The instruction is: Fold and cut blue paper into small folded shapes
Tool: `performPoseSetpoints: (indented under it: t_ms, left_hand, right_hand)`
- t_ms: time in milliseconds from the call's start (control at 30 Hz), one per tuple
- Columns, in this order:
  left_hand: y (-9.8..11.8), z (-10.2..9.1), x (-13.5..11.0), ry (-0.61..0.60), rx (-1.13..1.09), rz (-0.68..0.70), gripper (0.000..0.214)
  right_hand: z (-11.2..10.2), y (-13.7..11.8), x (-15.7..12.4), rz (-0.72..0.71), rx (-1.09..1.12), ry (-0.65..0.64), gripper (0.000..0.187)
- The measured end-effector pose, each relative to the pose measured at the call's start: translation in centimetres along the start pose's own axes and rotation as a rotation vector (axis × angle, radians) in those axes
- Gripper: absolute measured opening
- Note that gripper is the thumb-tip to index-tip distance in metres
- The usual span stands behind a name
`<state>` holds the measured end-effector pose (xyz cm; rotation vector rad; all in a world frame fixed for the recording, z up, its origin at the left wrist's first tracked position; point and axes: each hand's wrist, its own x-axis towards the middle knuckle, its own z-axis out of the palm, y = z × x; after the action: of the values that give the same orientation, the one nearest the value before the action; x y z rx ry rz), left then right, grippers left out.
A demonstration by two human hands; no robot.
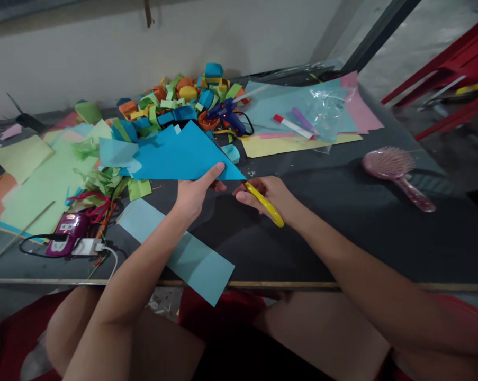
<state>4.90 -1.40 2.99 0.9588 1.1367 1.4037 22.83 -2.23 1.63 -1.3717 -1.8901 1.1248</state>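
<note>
Holding a blue paper sheet [183, 156] above the dark worktop [342, 227], left hand [195, 193] pinches its lower edge, thumb on top. Right hand [272, 197] just beside it, closed on yellow-handled scissors [265, 205], blades hidden at the sheet's right corner. The 2 hands are near, a small gap between. Light blue strip [183, 254] lies flat under the left forearm, overhanging the front edge. Behind: pile of folded paper pieces [183, 95], blue glue gun [227, 114]. Pink hairbrush [397, 172] well right.
</note>
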Motion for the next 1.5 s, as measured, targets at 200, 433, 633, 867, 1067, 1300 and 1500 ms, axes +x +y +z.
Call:
performPoseSetpoints:
  t_ms: [200,433,633,867,1067,1300,1500]
  left_hand:
    - [0.1,-0.1,-0.2,-0.036,0.011,-0.017,0.034]
    - [0.2,-0.5,-0.1,-0.071,0.019,-0.041,0.037]
    - [0.4,-0.6,0.1,-0.031,-0.06,-0.071,0.041]
    - [0.0,-0.9,0.6,-0.004,-0.02,0.021,0.038]
    - [-0.2,-1.0,0.4,-0.002,0.034,0.075,0.037]
    - [-0.9,-0.9,0.0,-0.038,0.121,0.154,0.04]
    - [-1.1,-0.4,-0.5,-0.063,0.172,0.172,0.043]
  right_hand:
    - [-0.2,-0.3,0.0,-0.042,-0.07,0.027,0.071]
    - [-0.3,-0.4,0.2,-0.058,-0.109,0.01,0.072]
    - [-0.2,-0.5,0.2,-0.098,-0.218,0.085,0.071]
    - [0.0,-0.4,0.2,-0.035,-0.148,0.056,0.068]
    - [0.1,-0.8,-0.1,-0.047,0.084,-0.128,0.069]
    - [0.2,-1.2,-0.4,-0.047,0.065,-0.083,0.065]
    - [0.1,-1.6,-0.6,-0.068,0.052,-0.072,0.063]
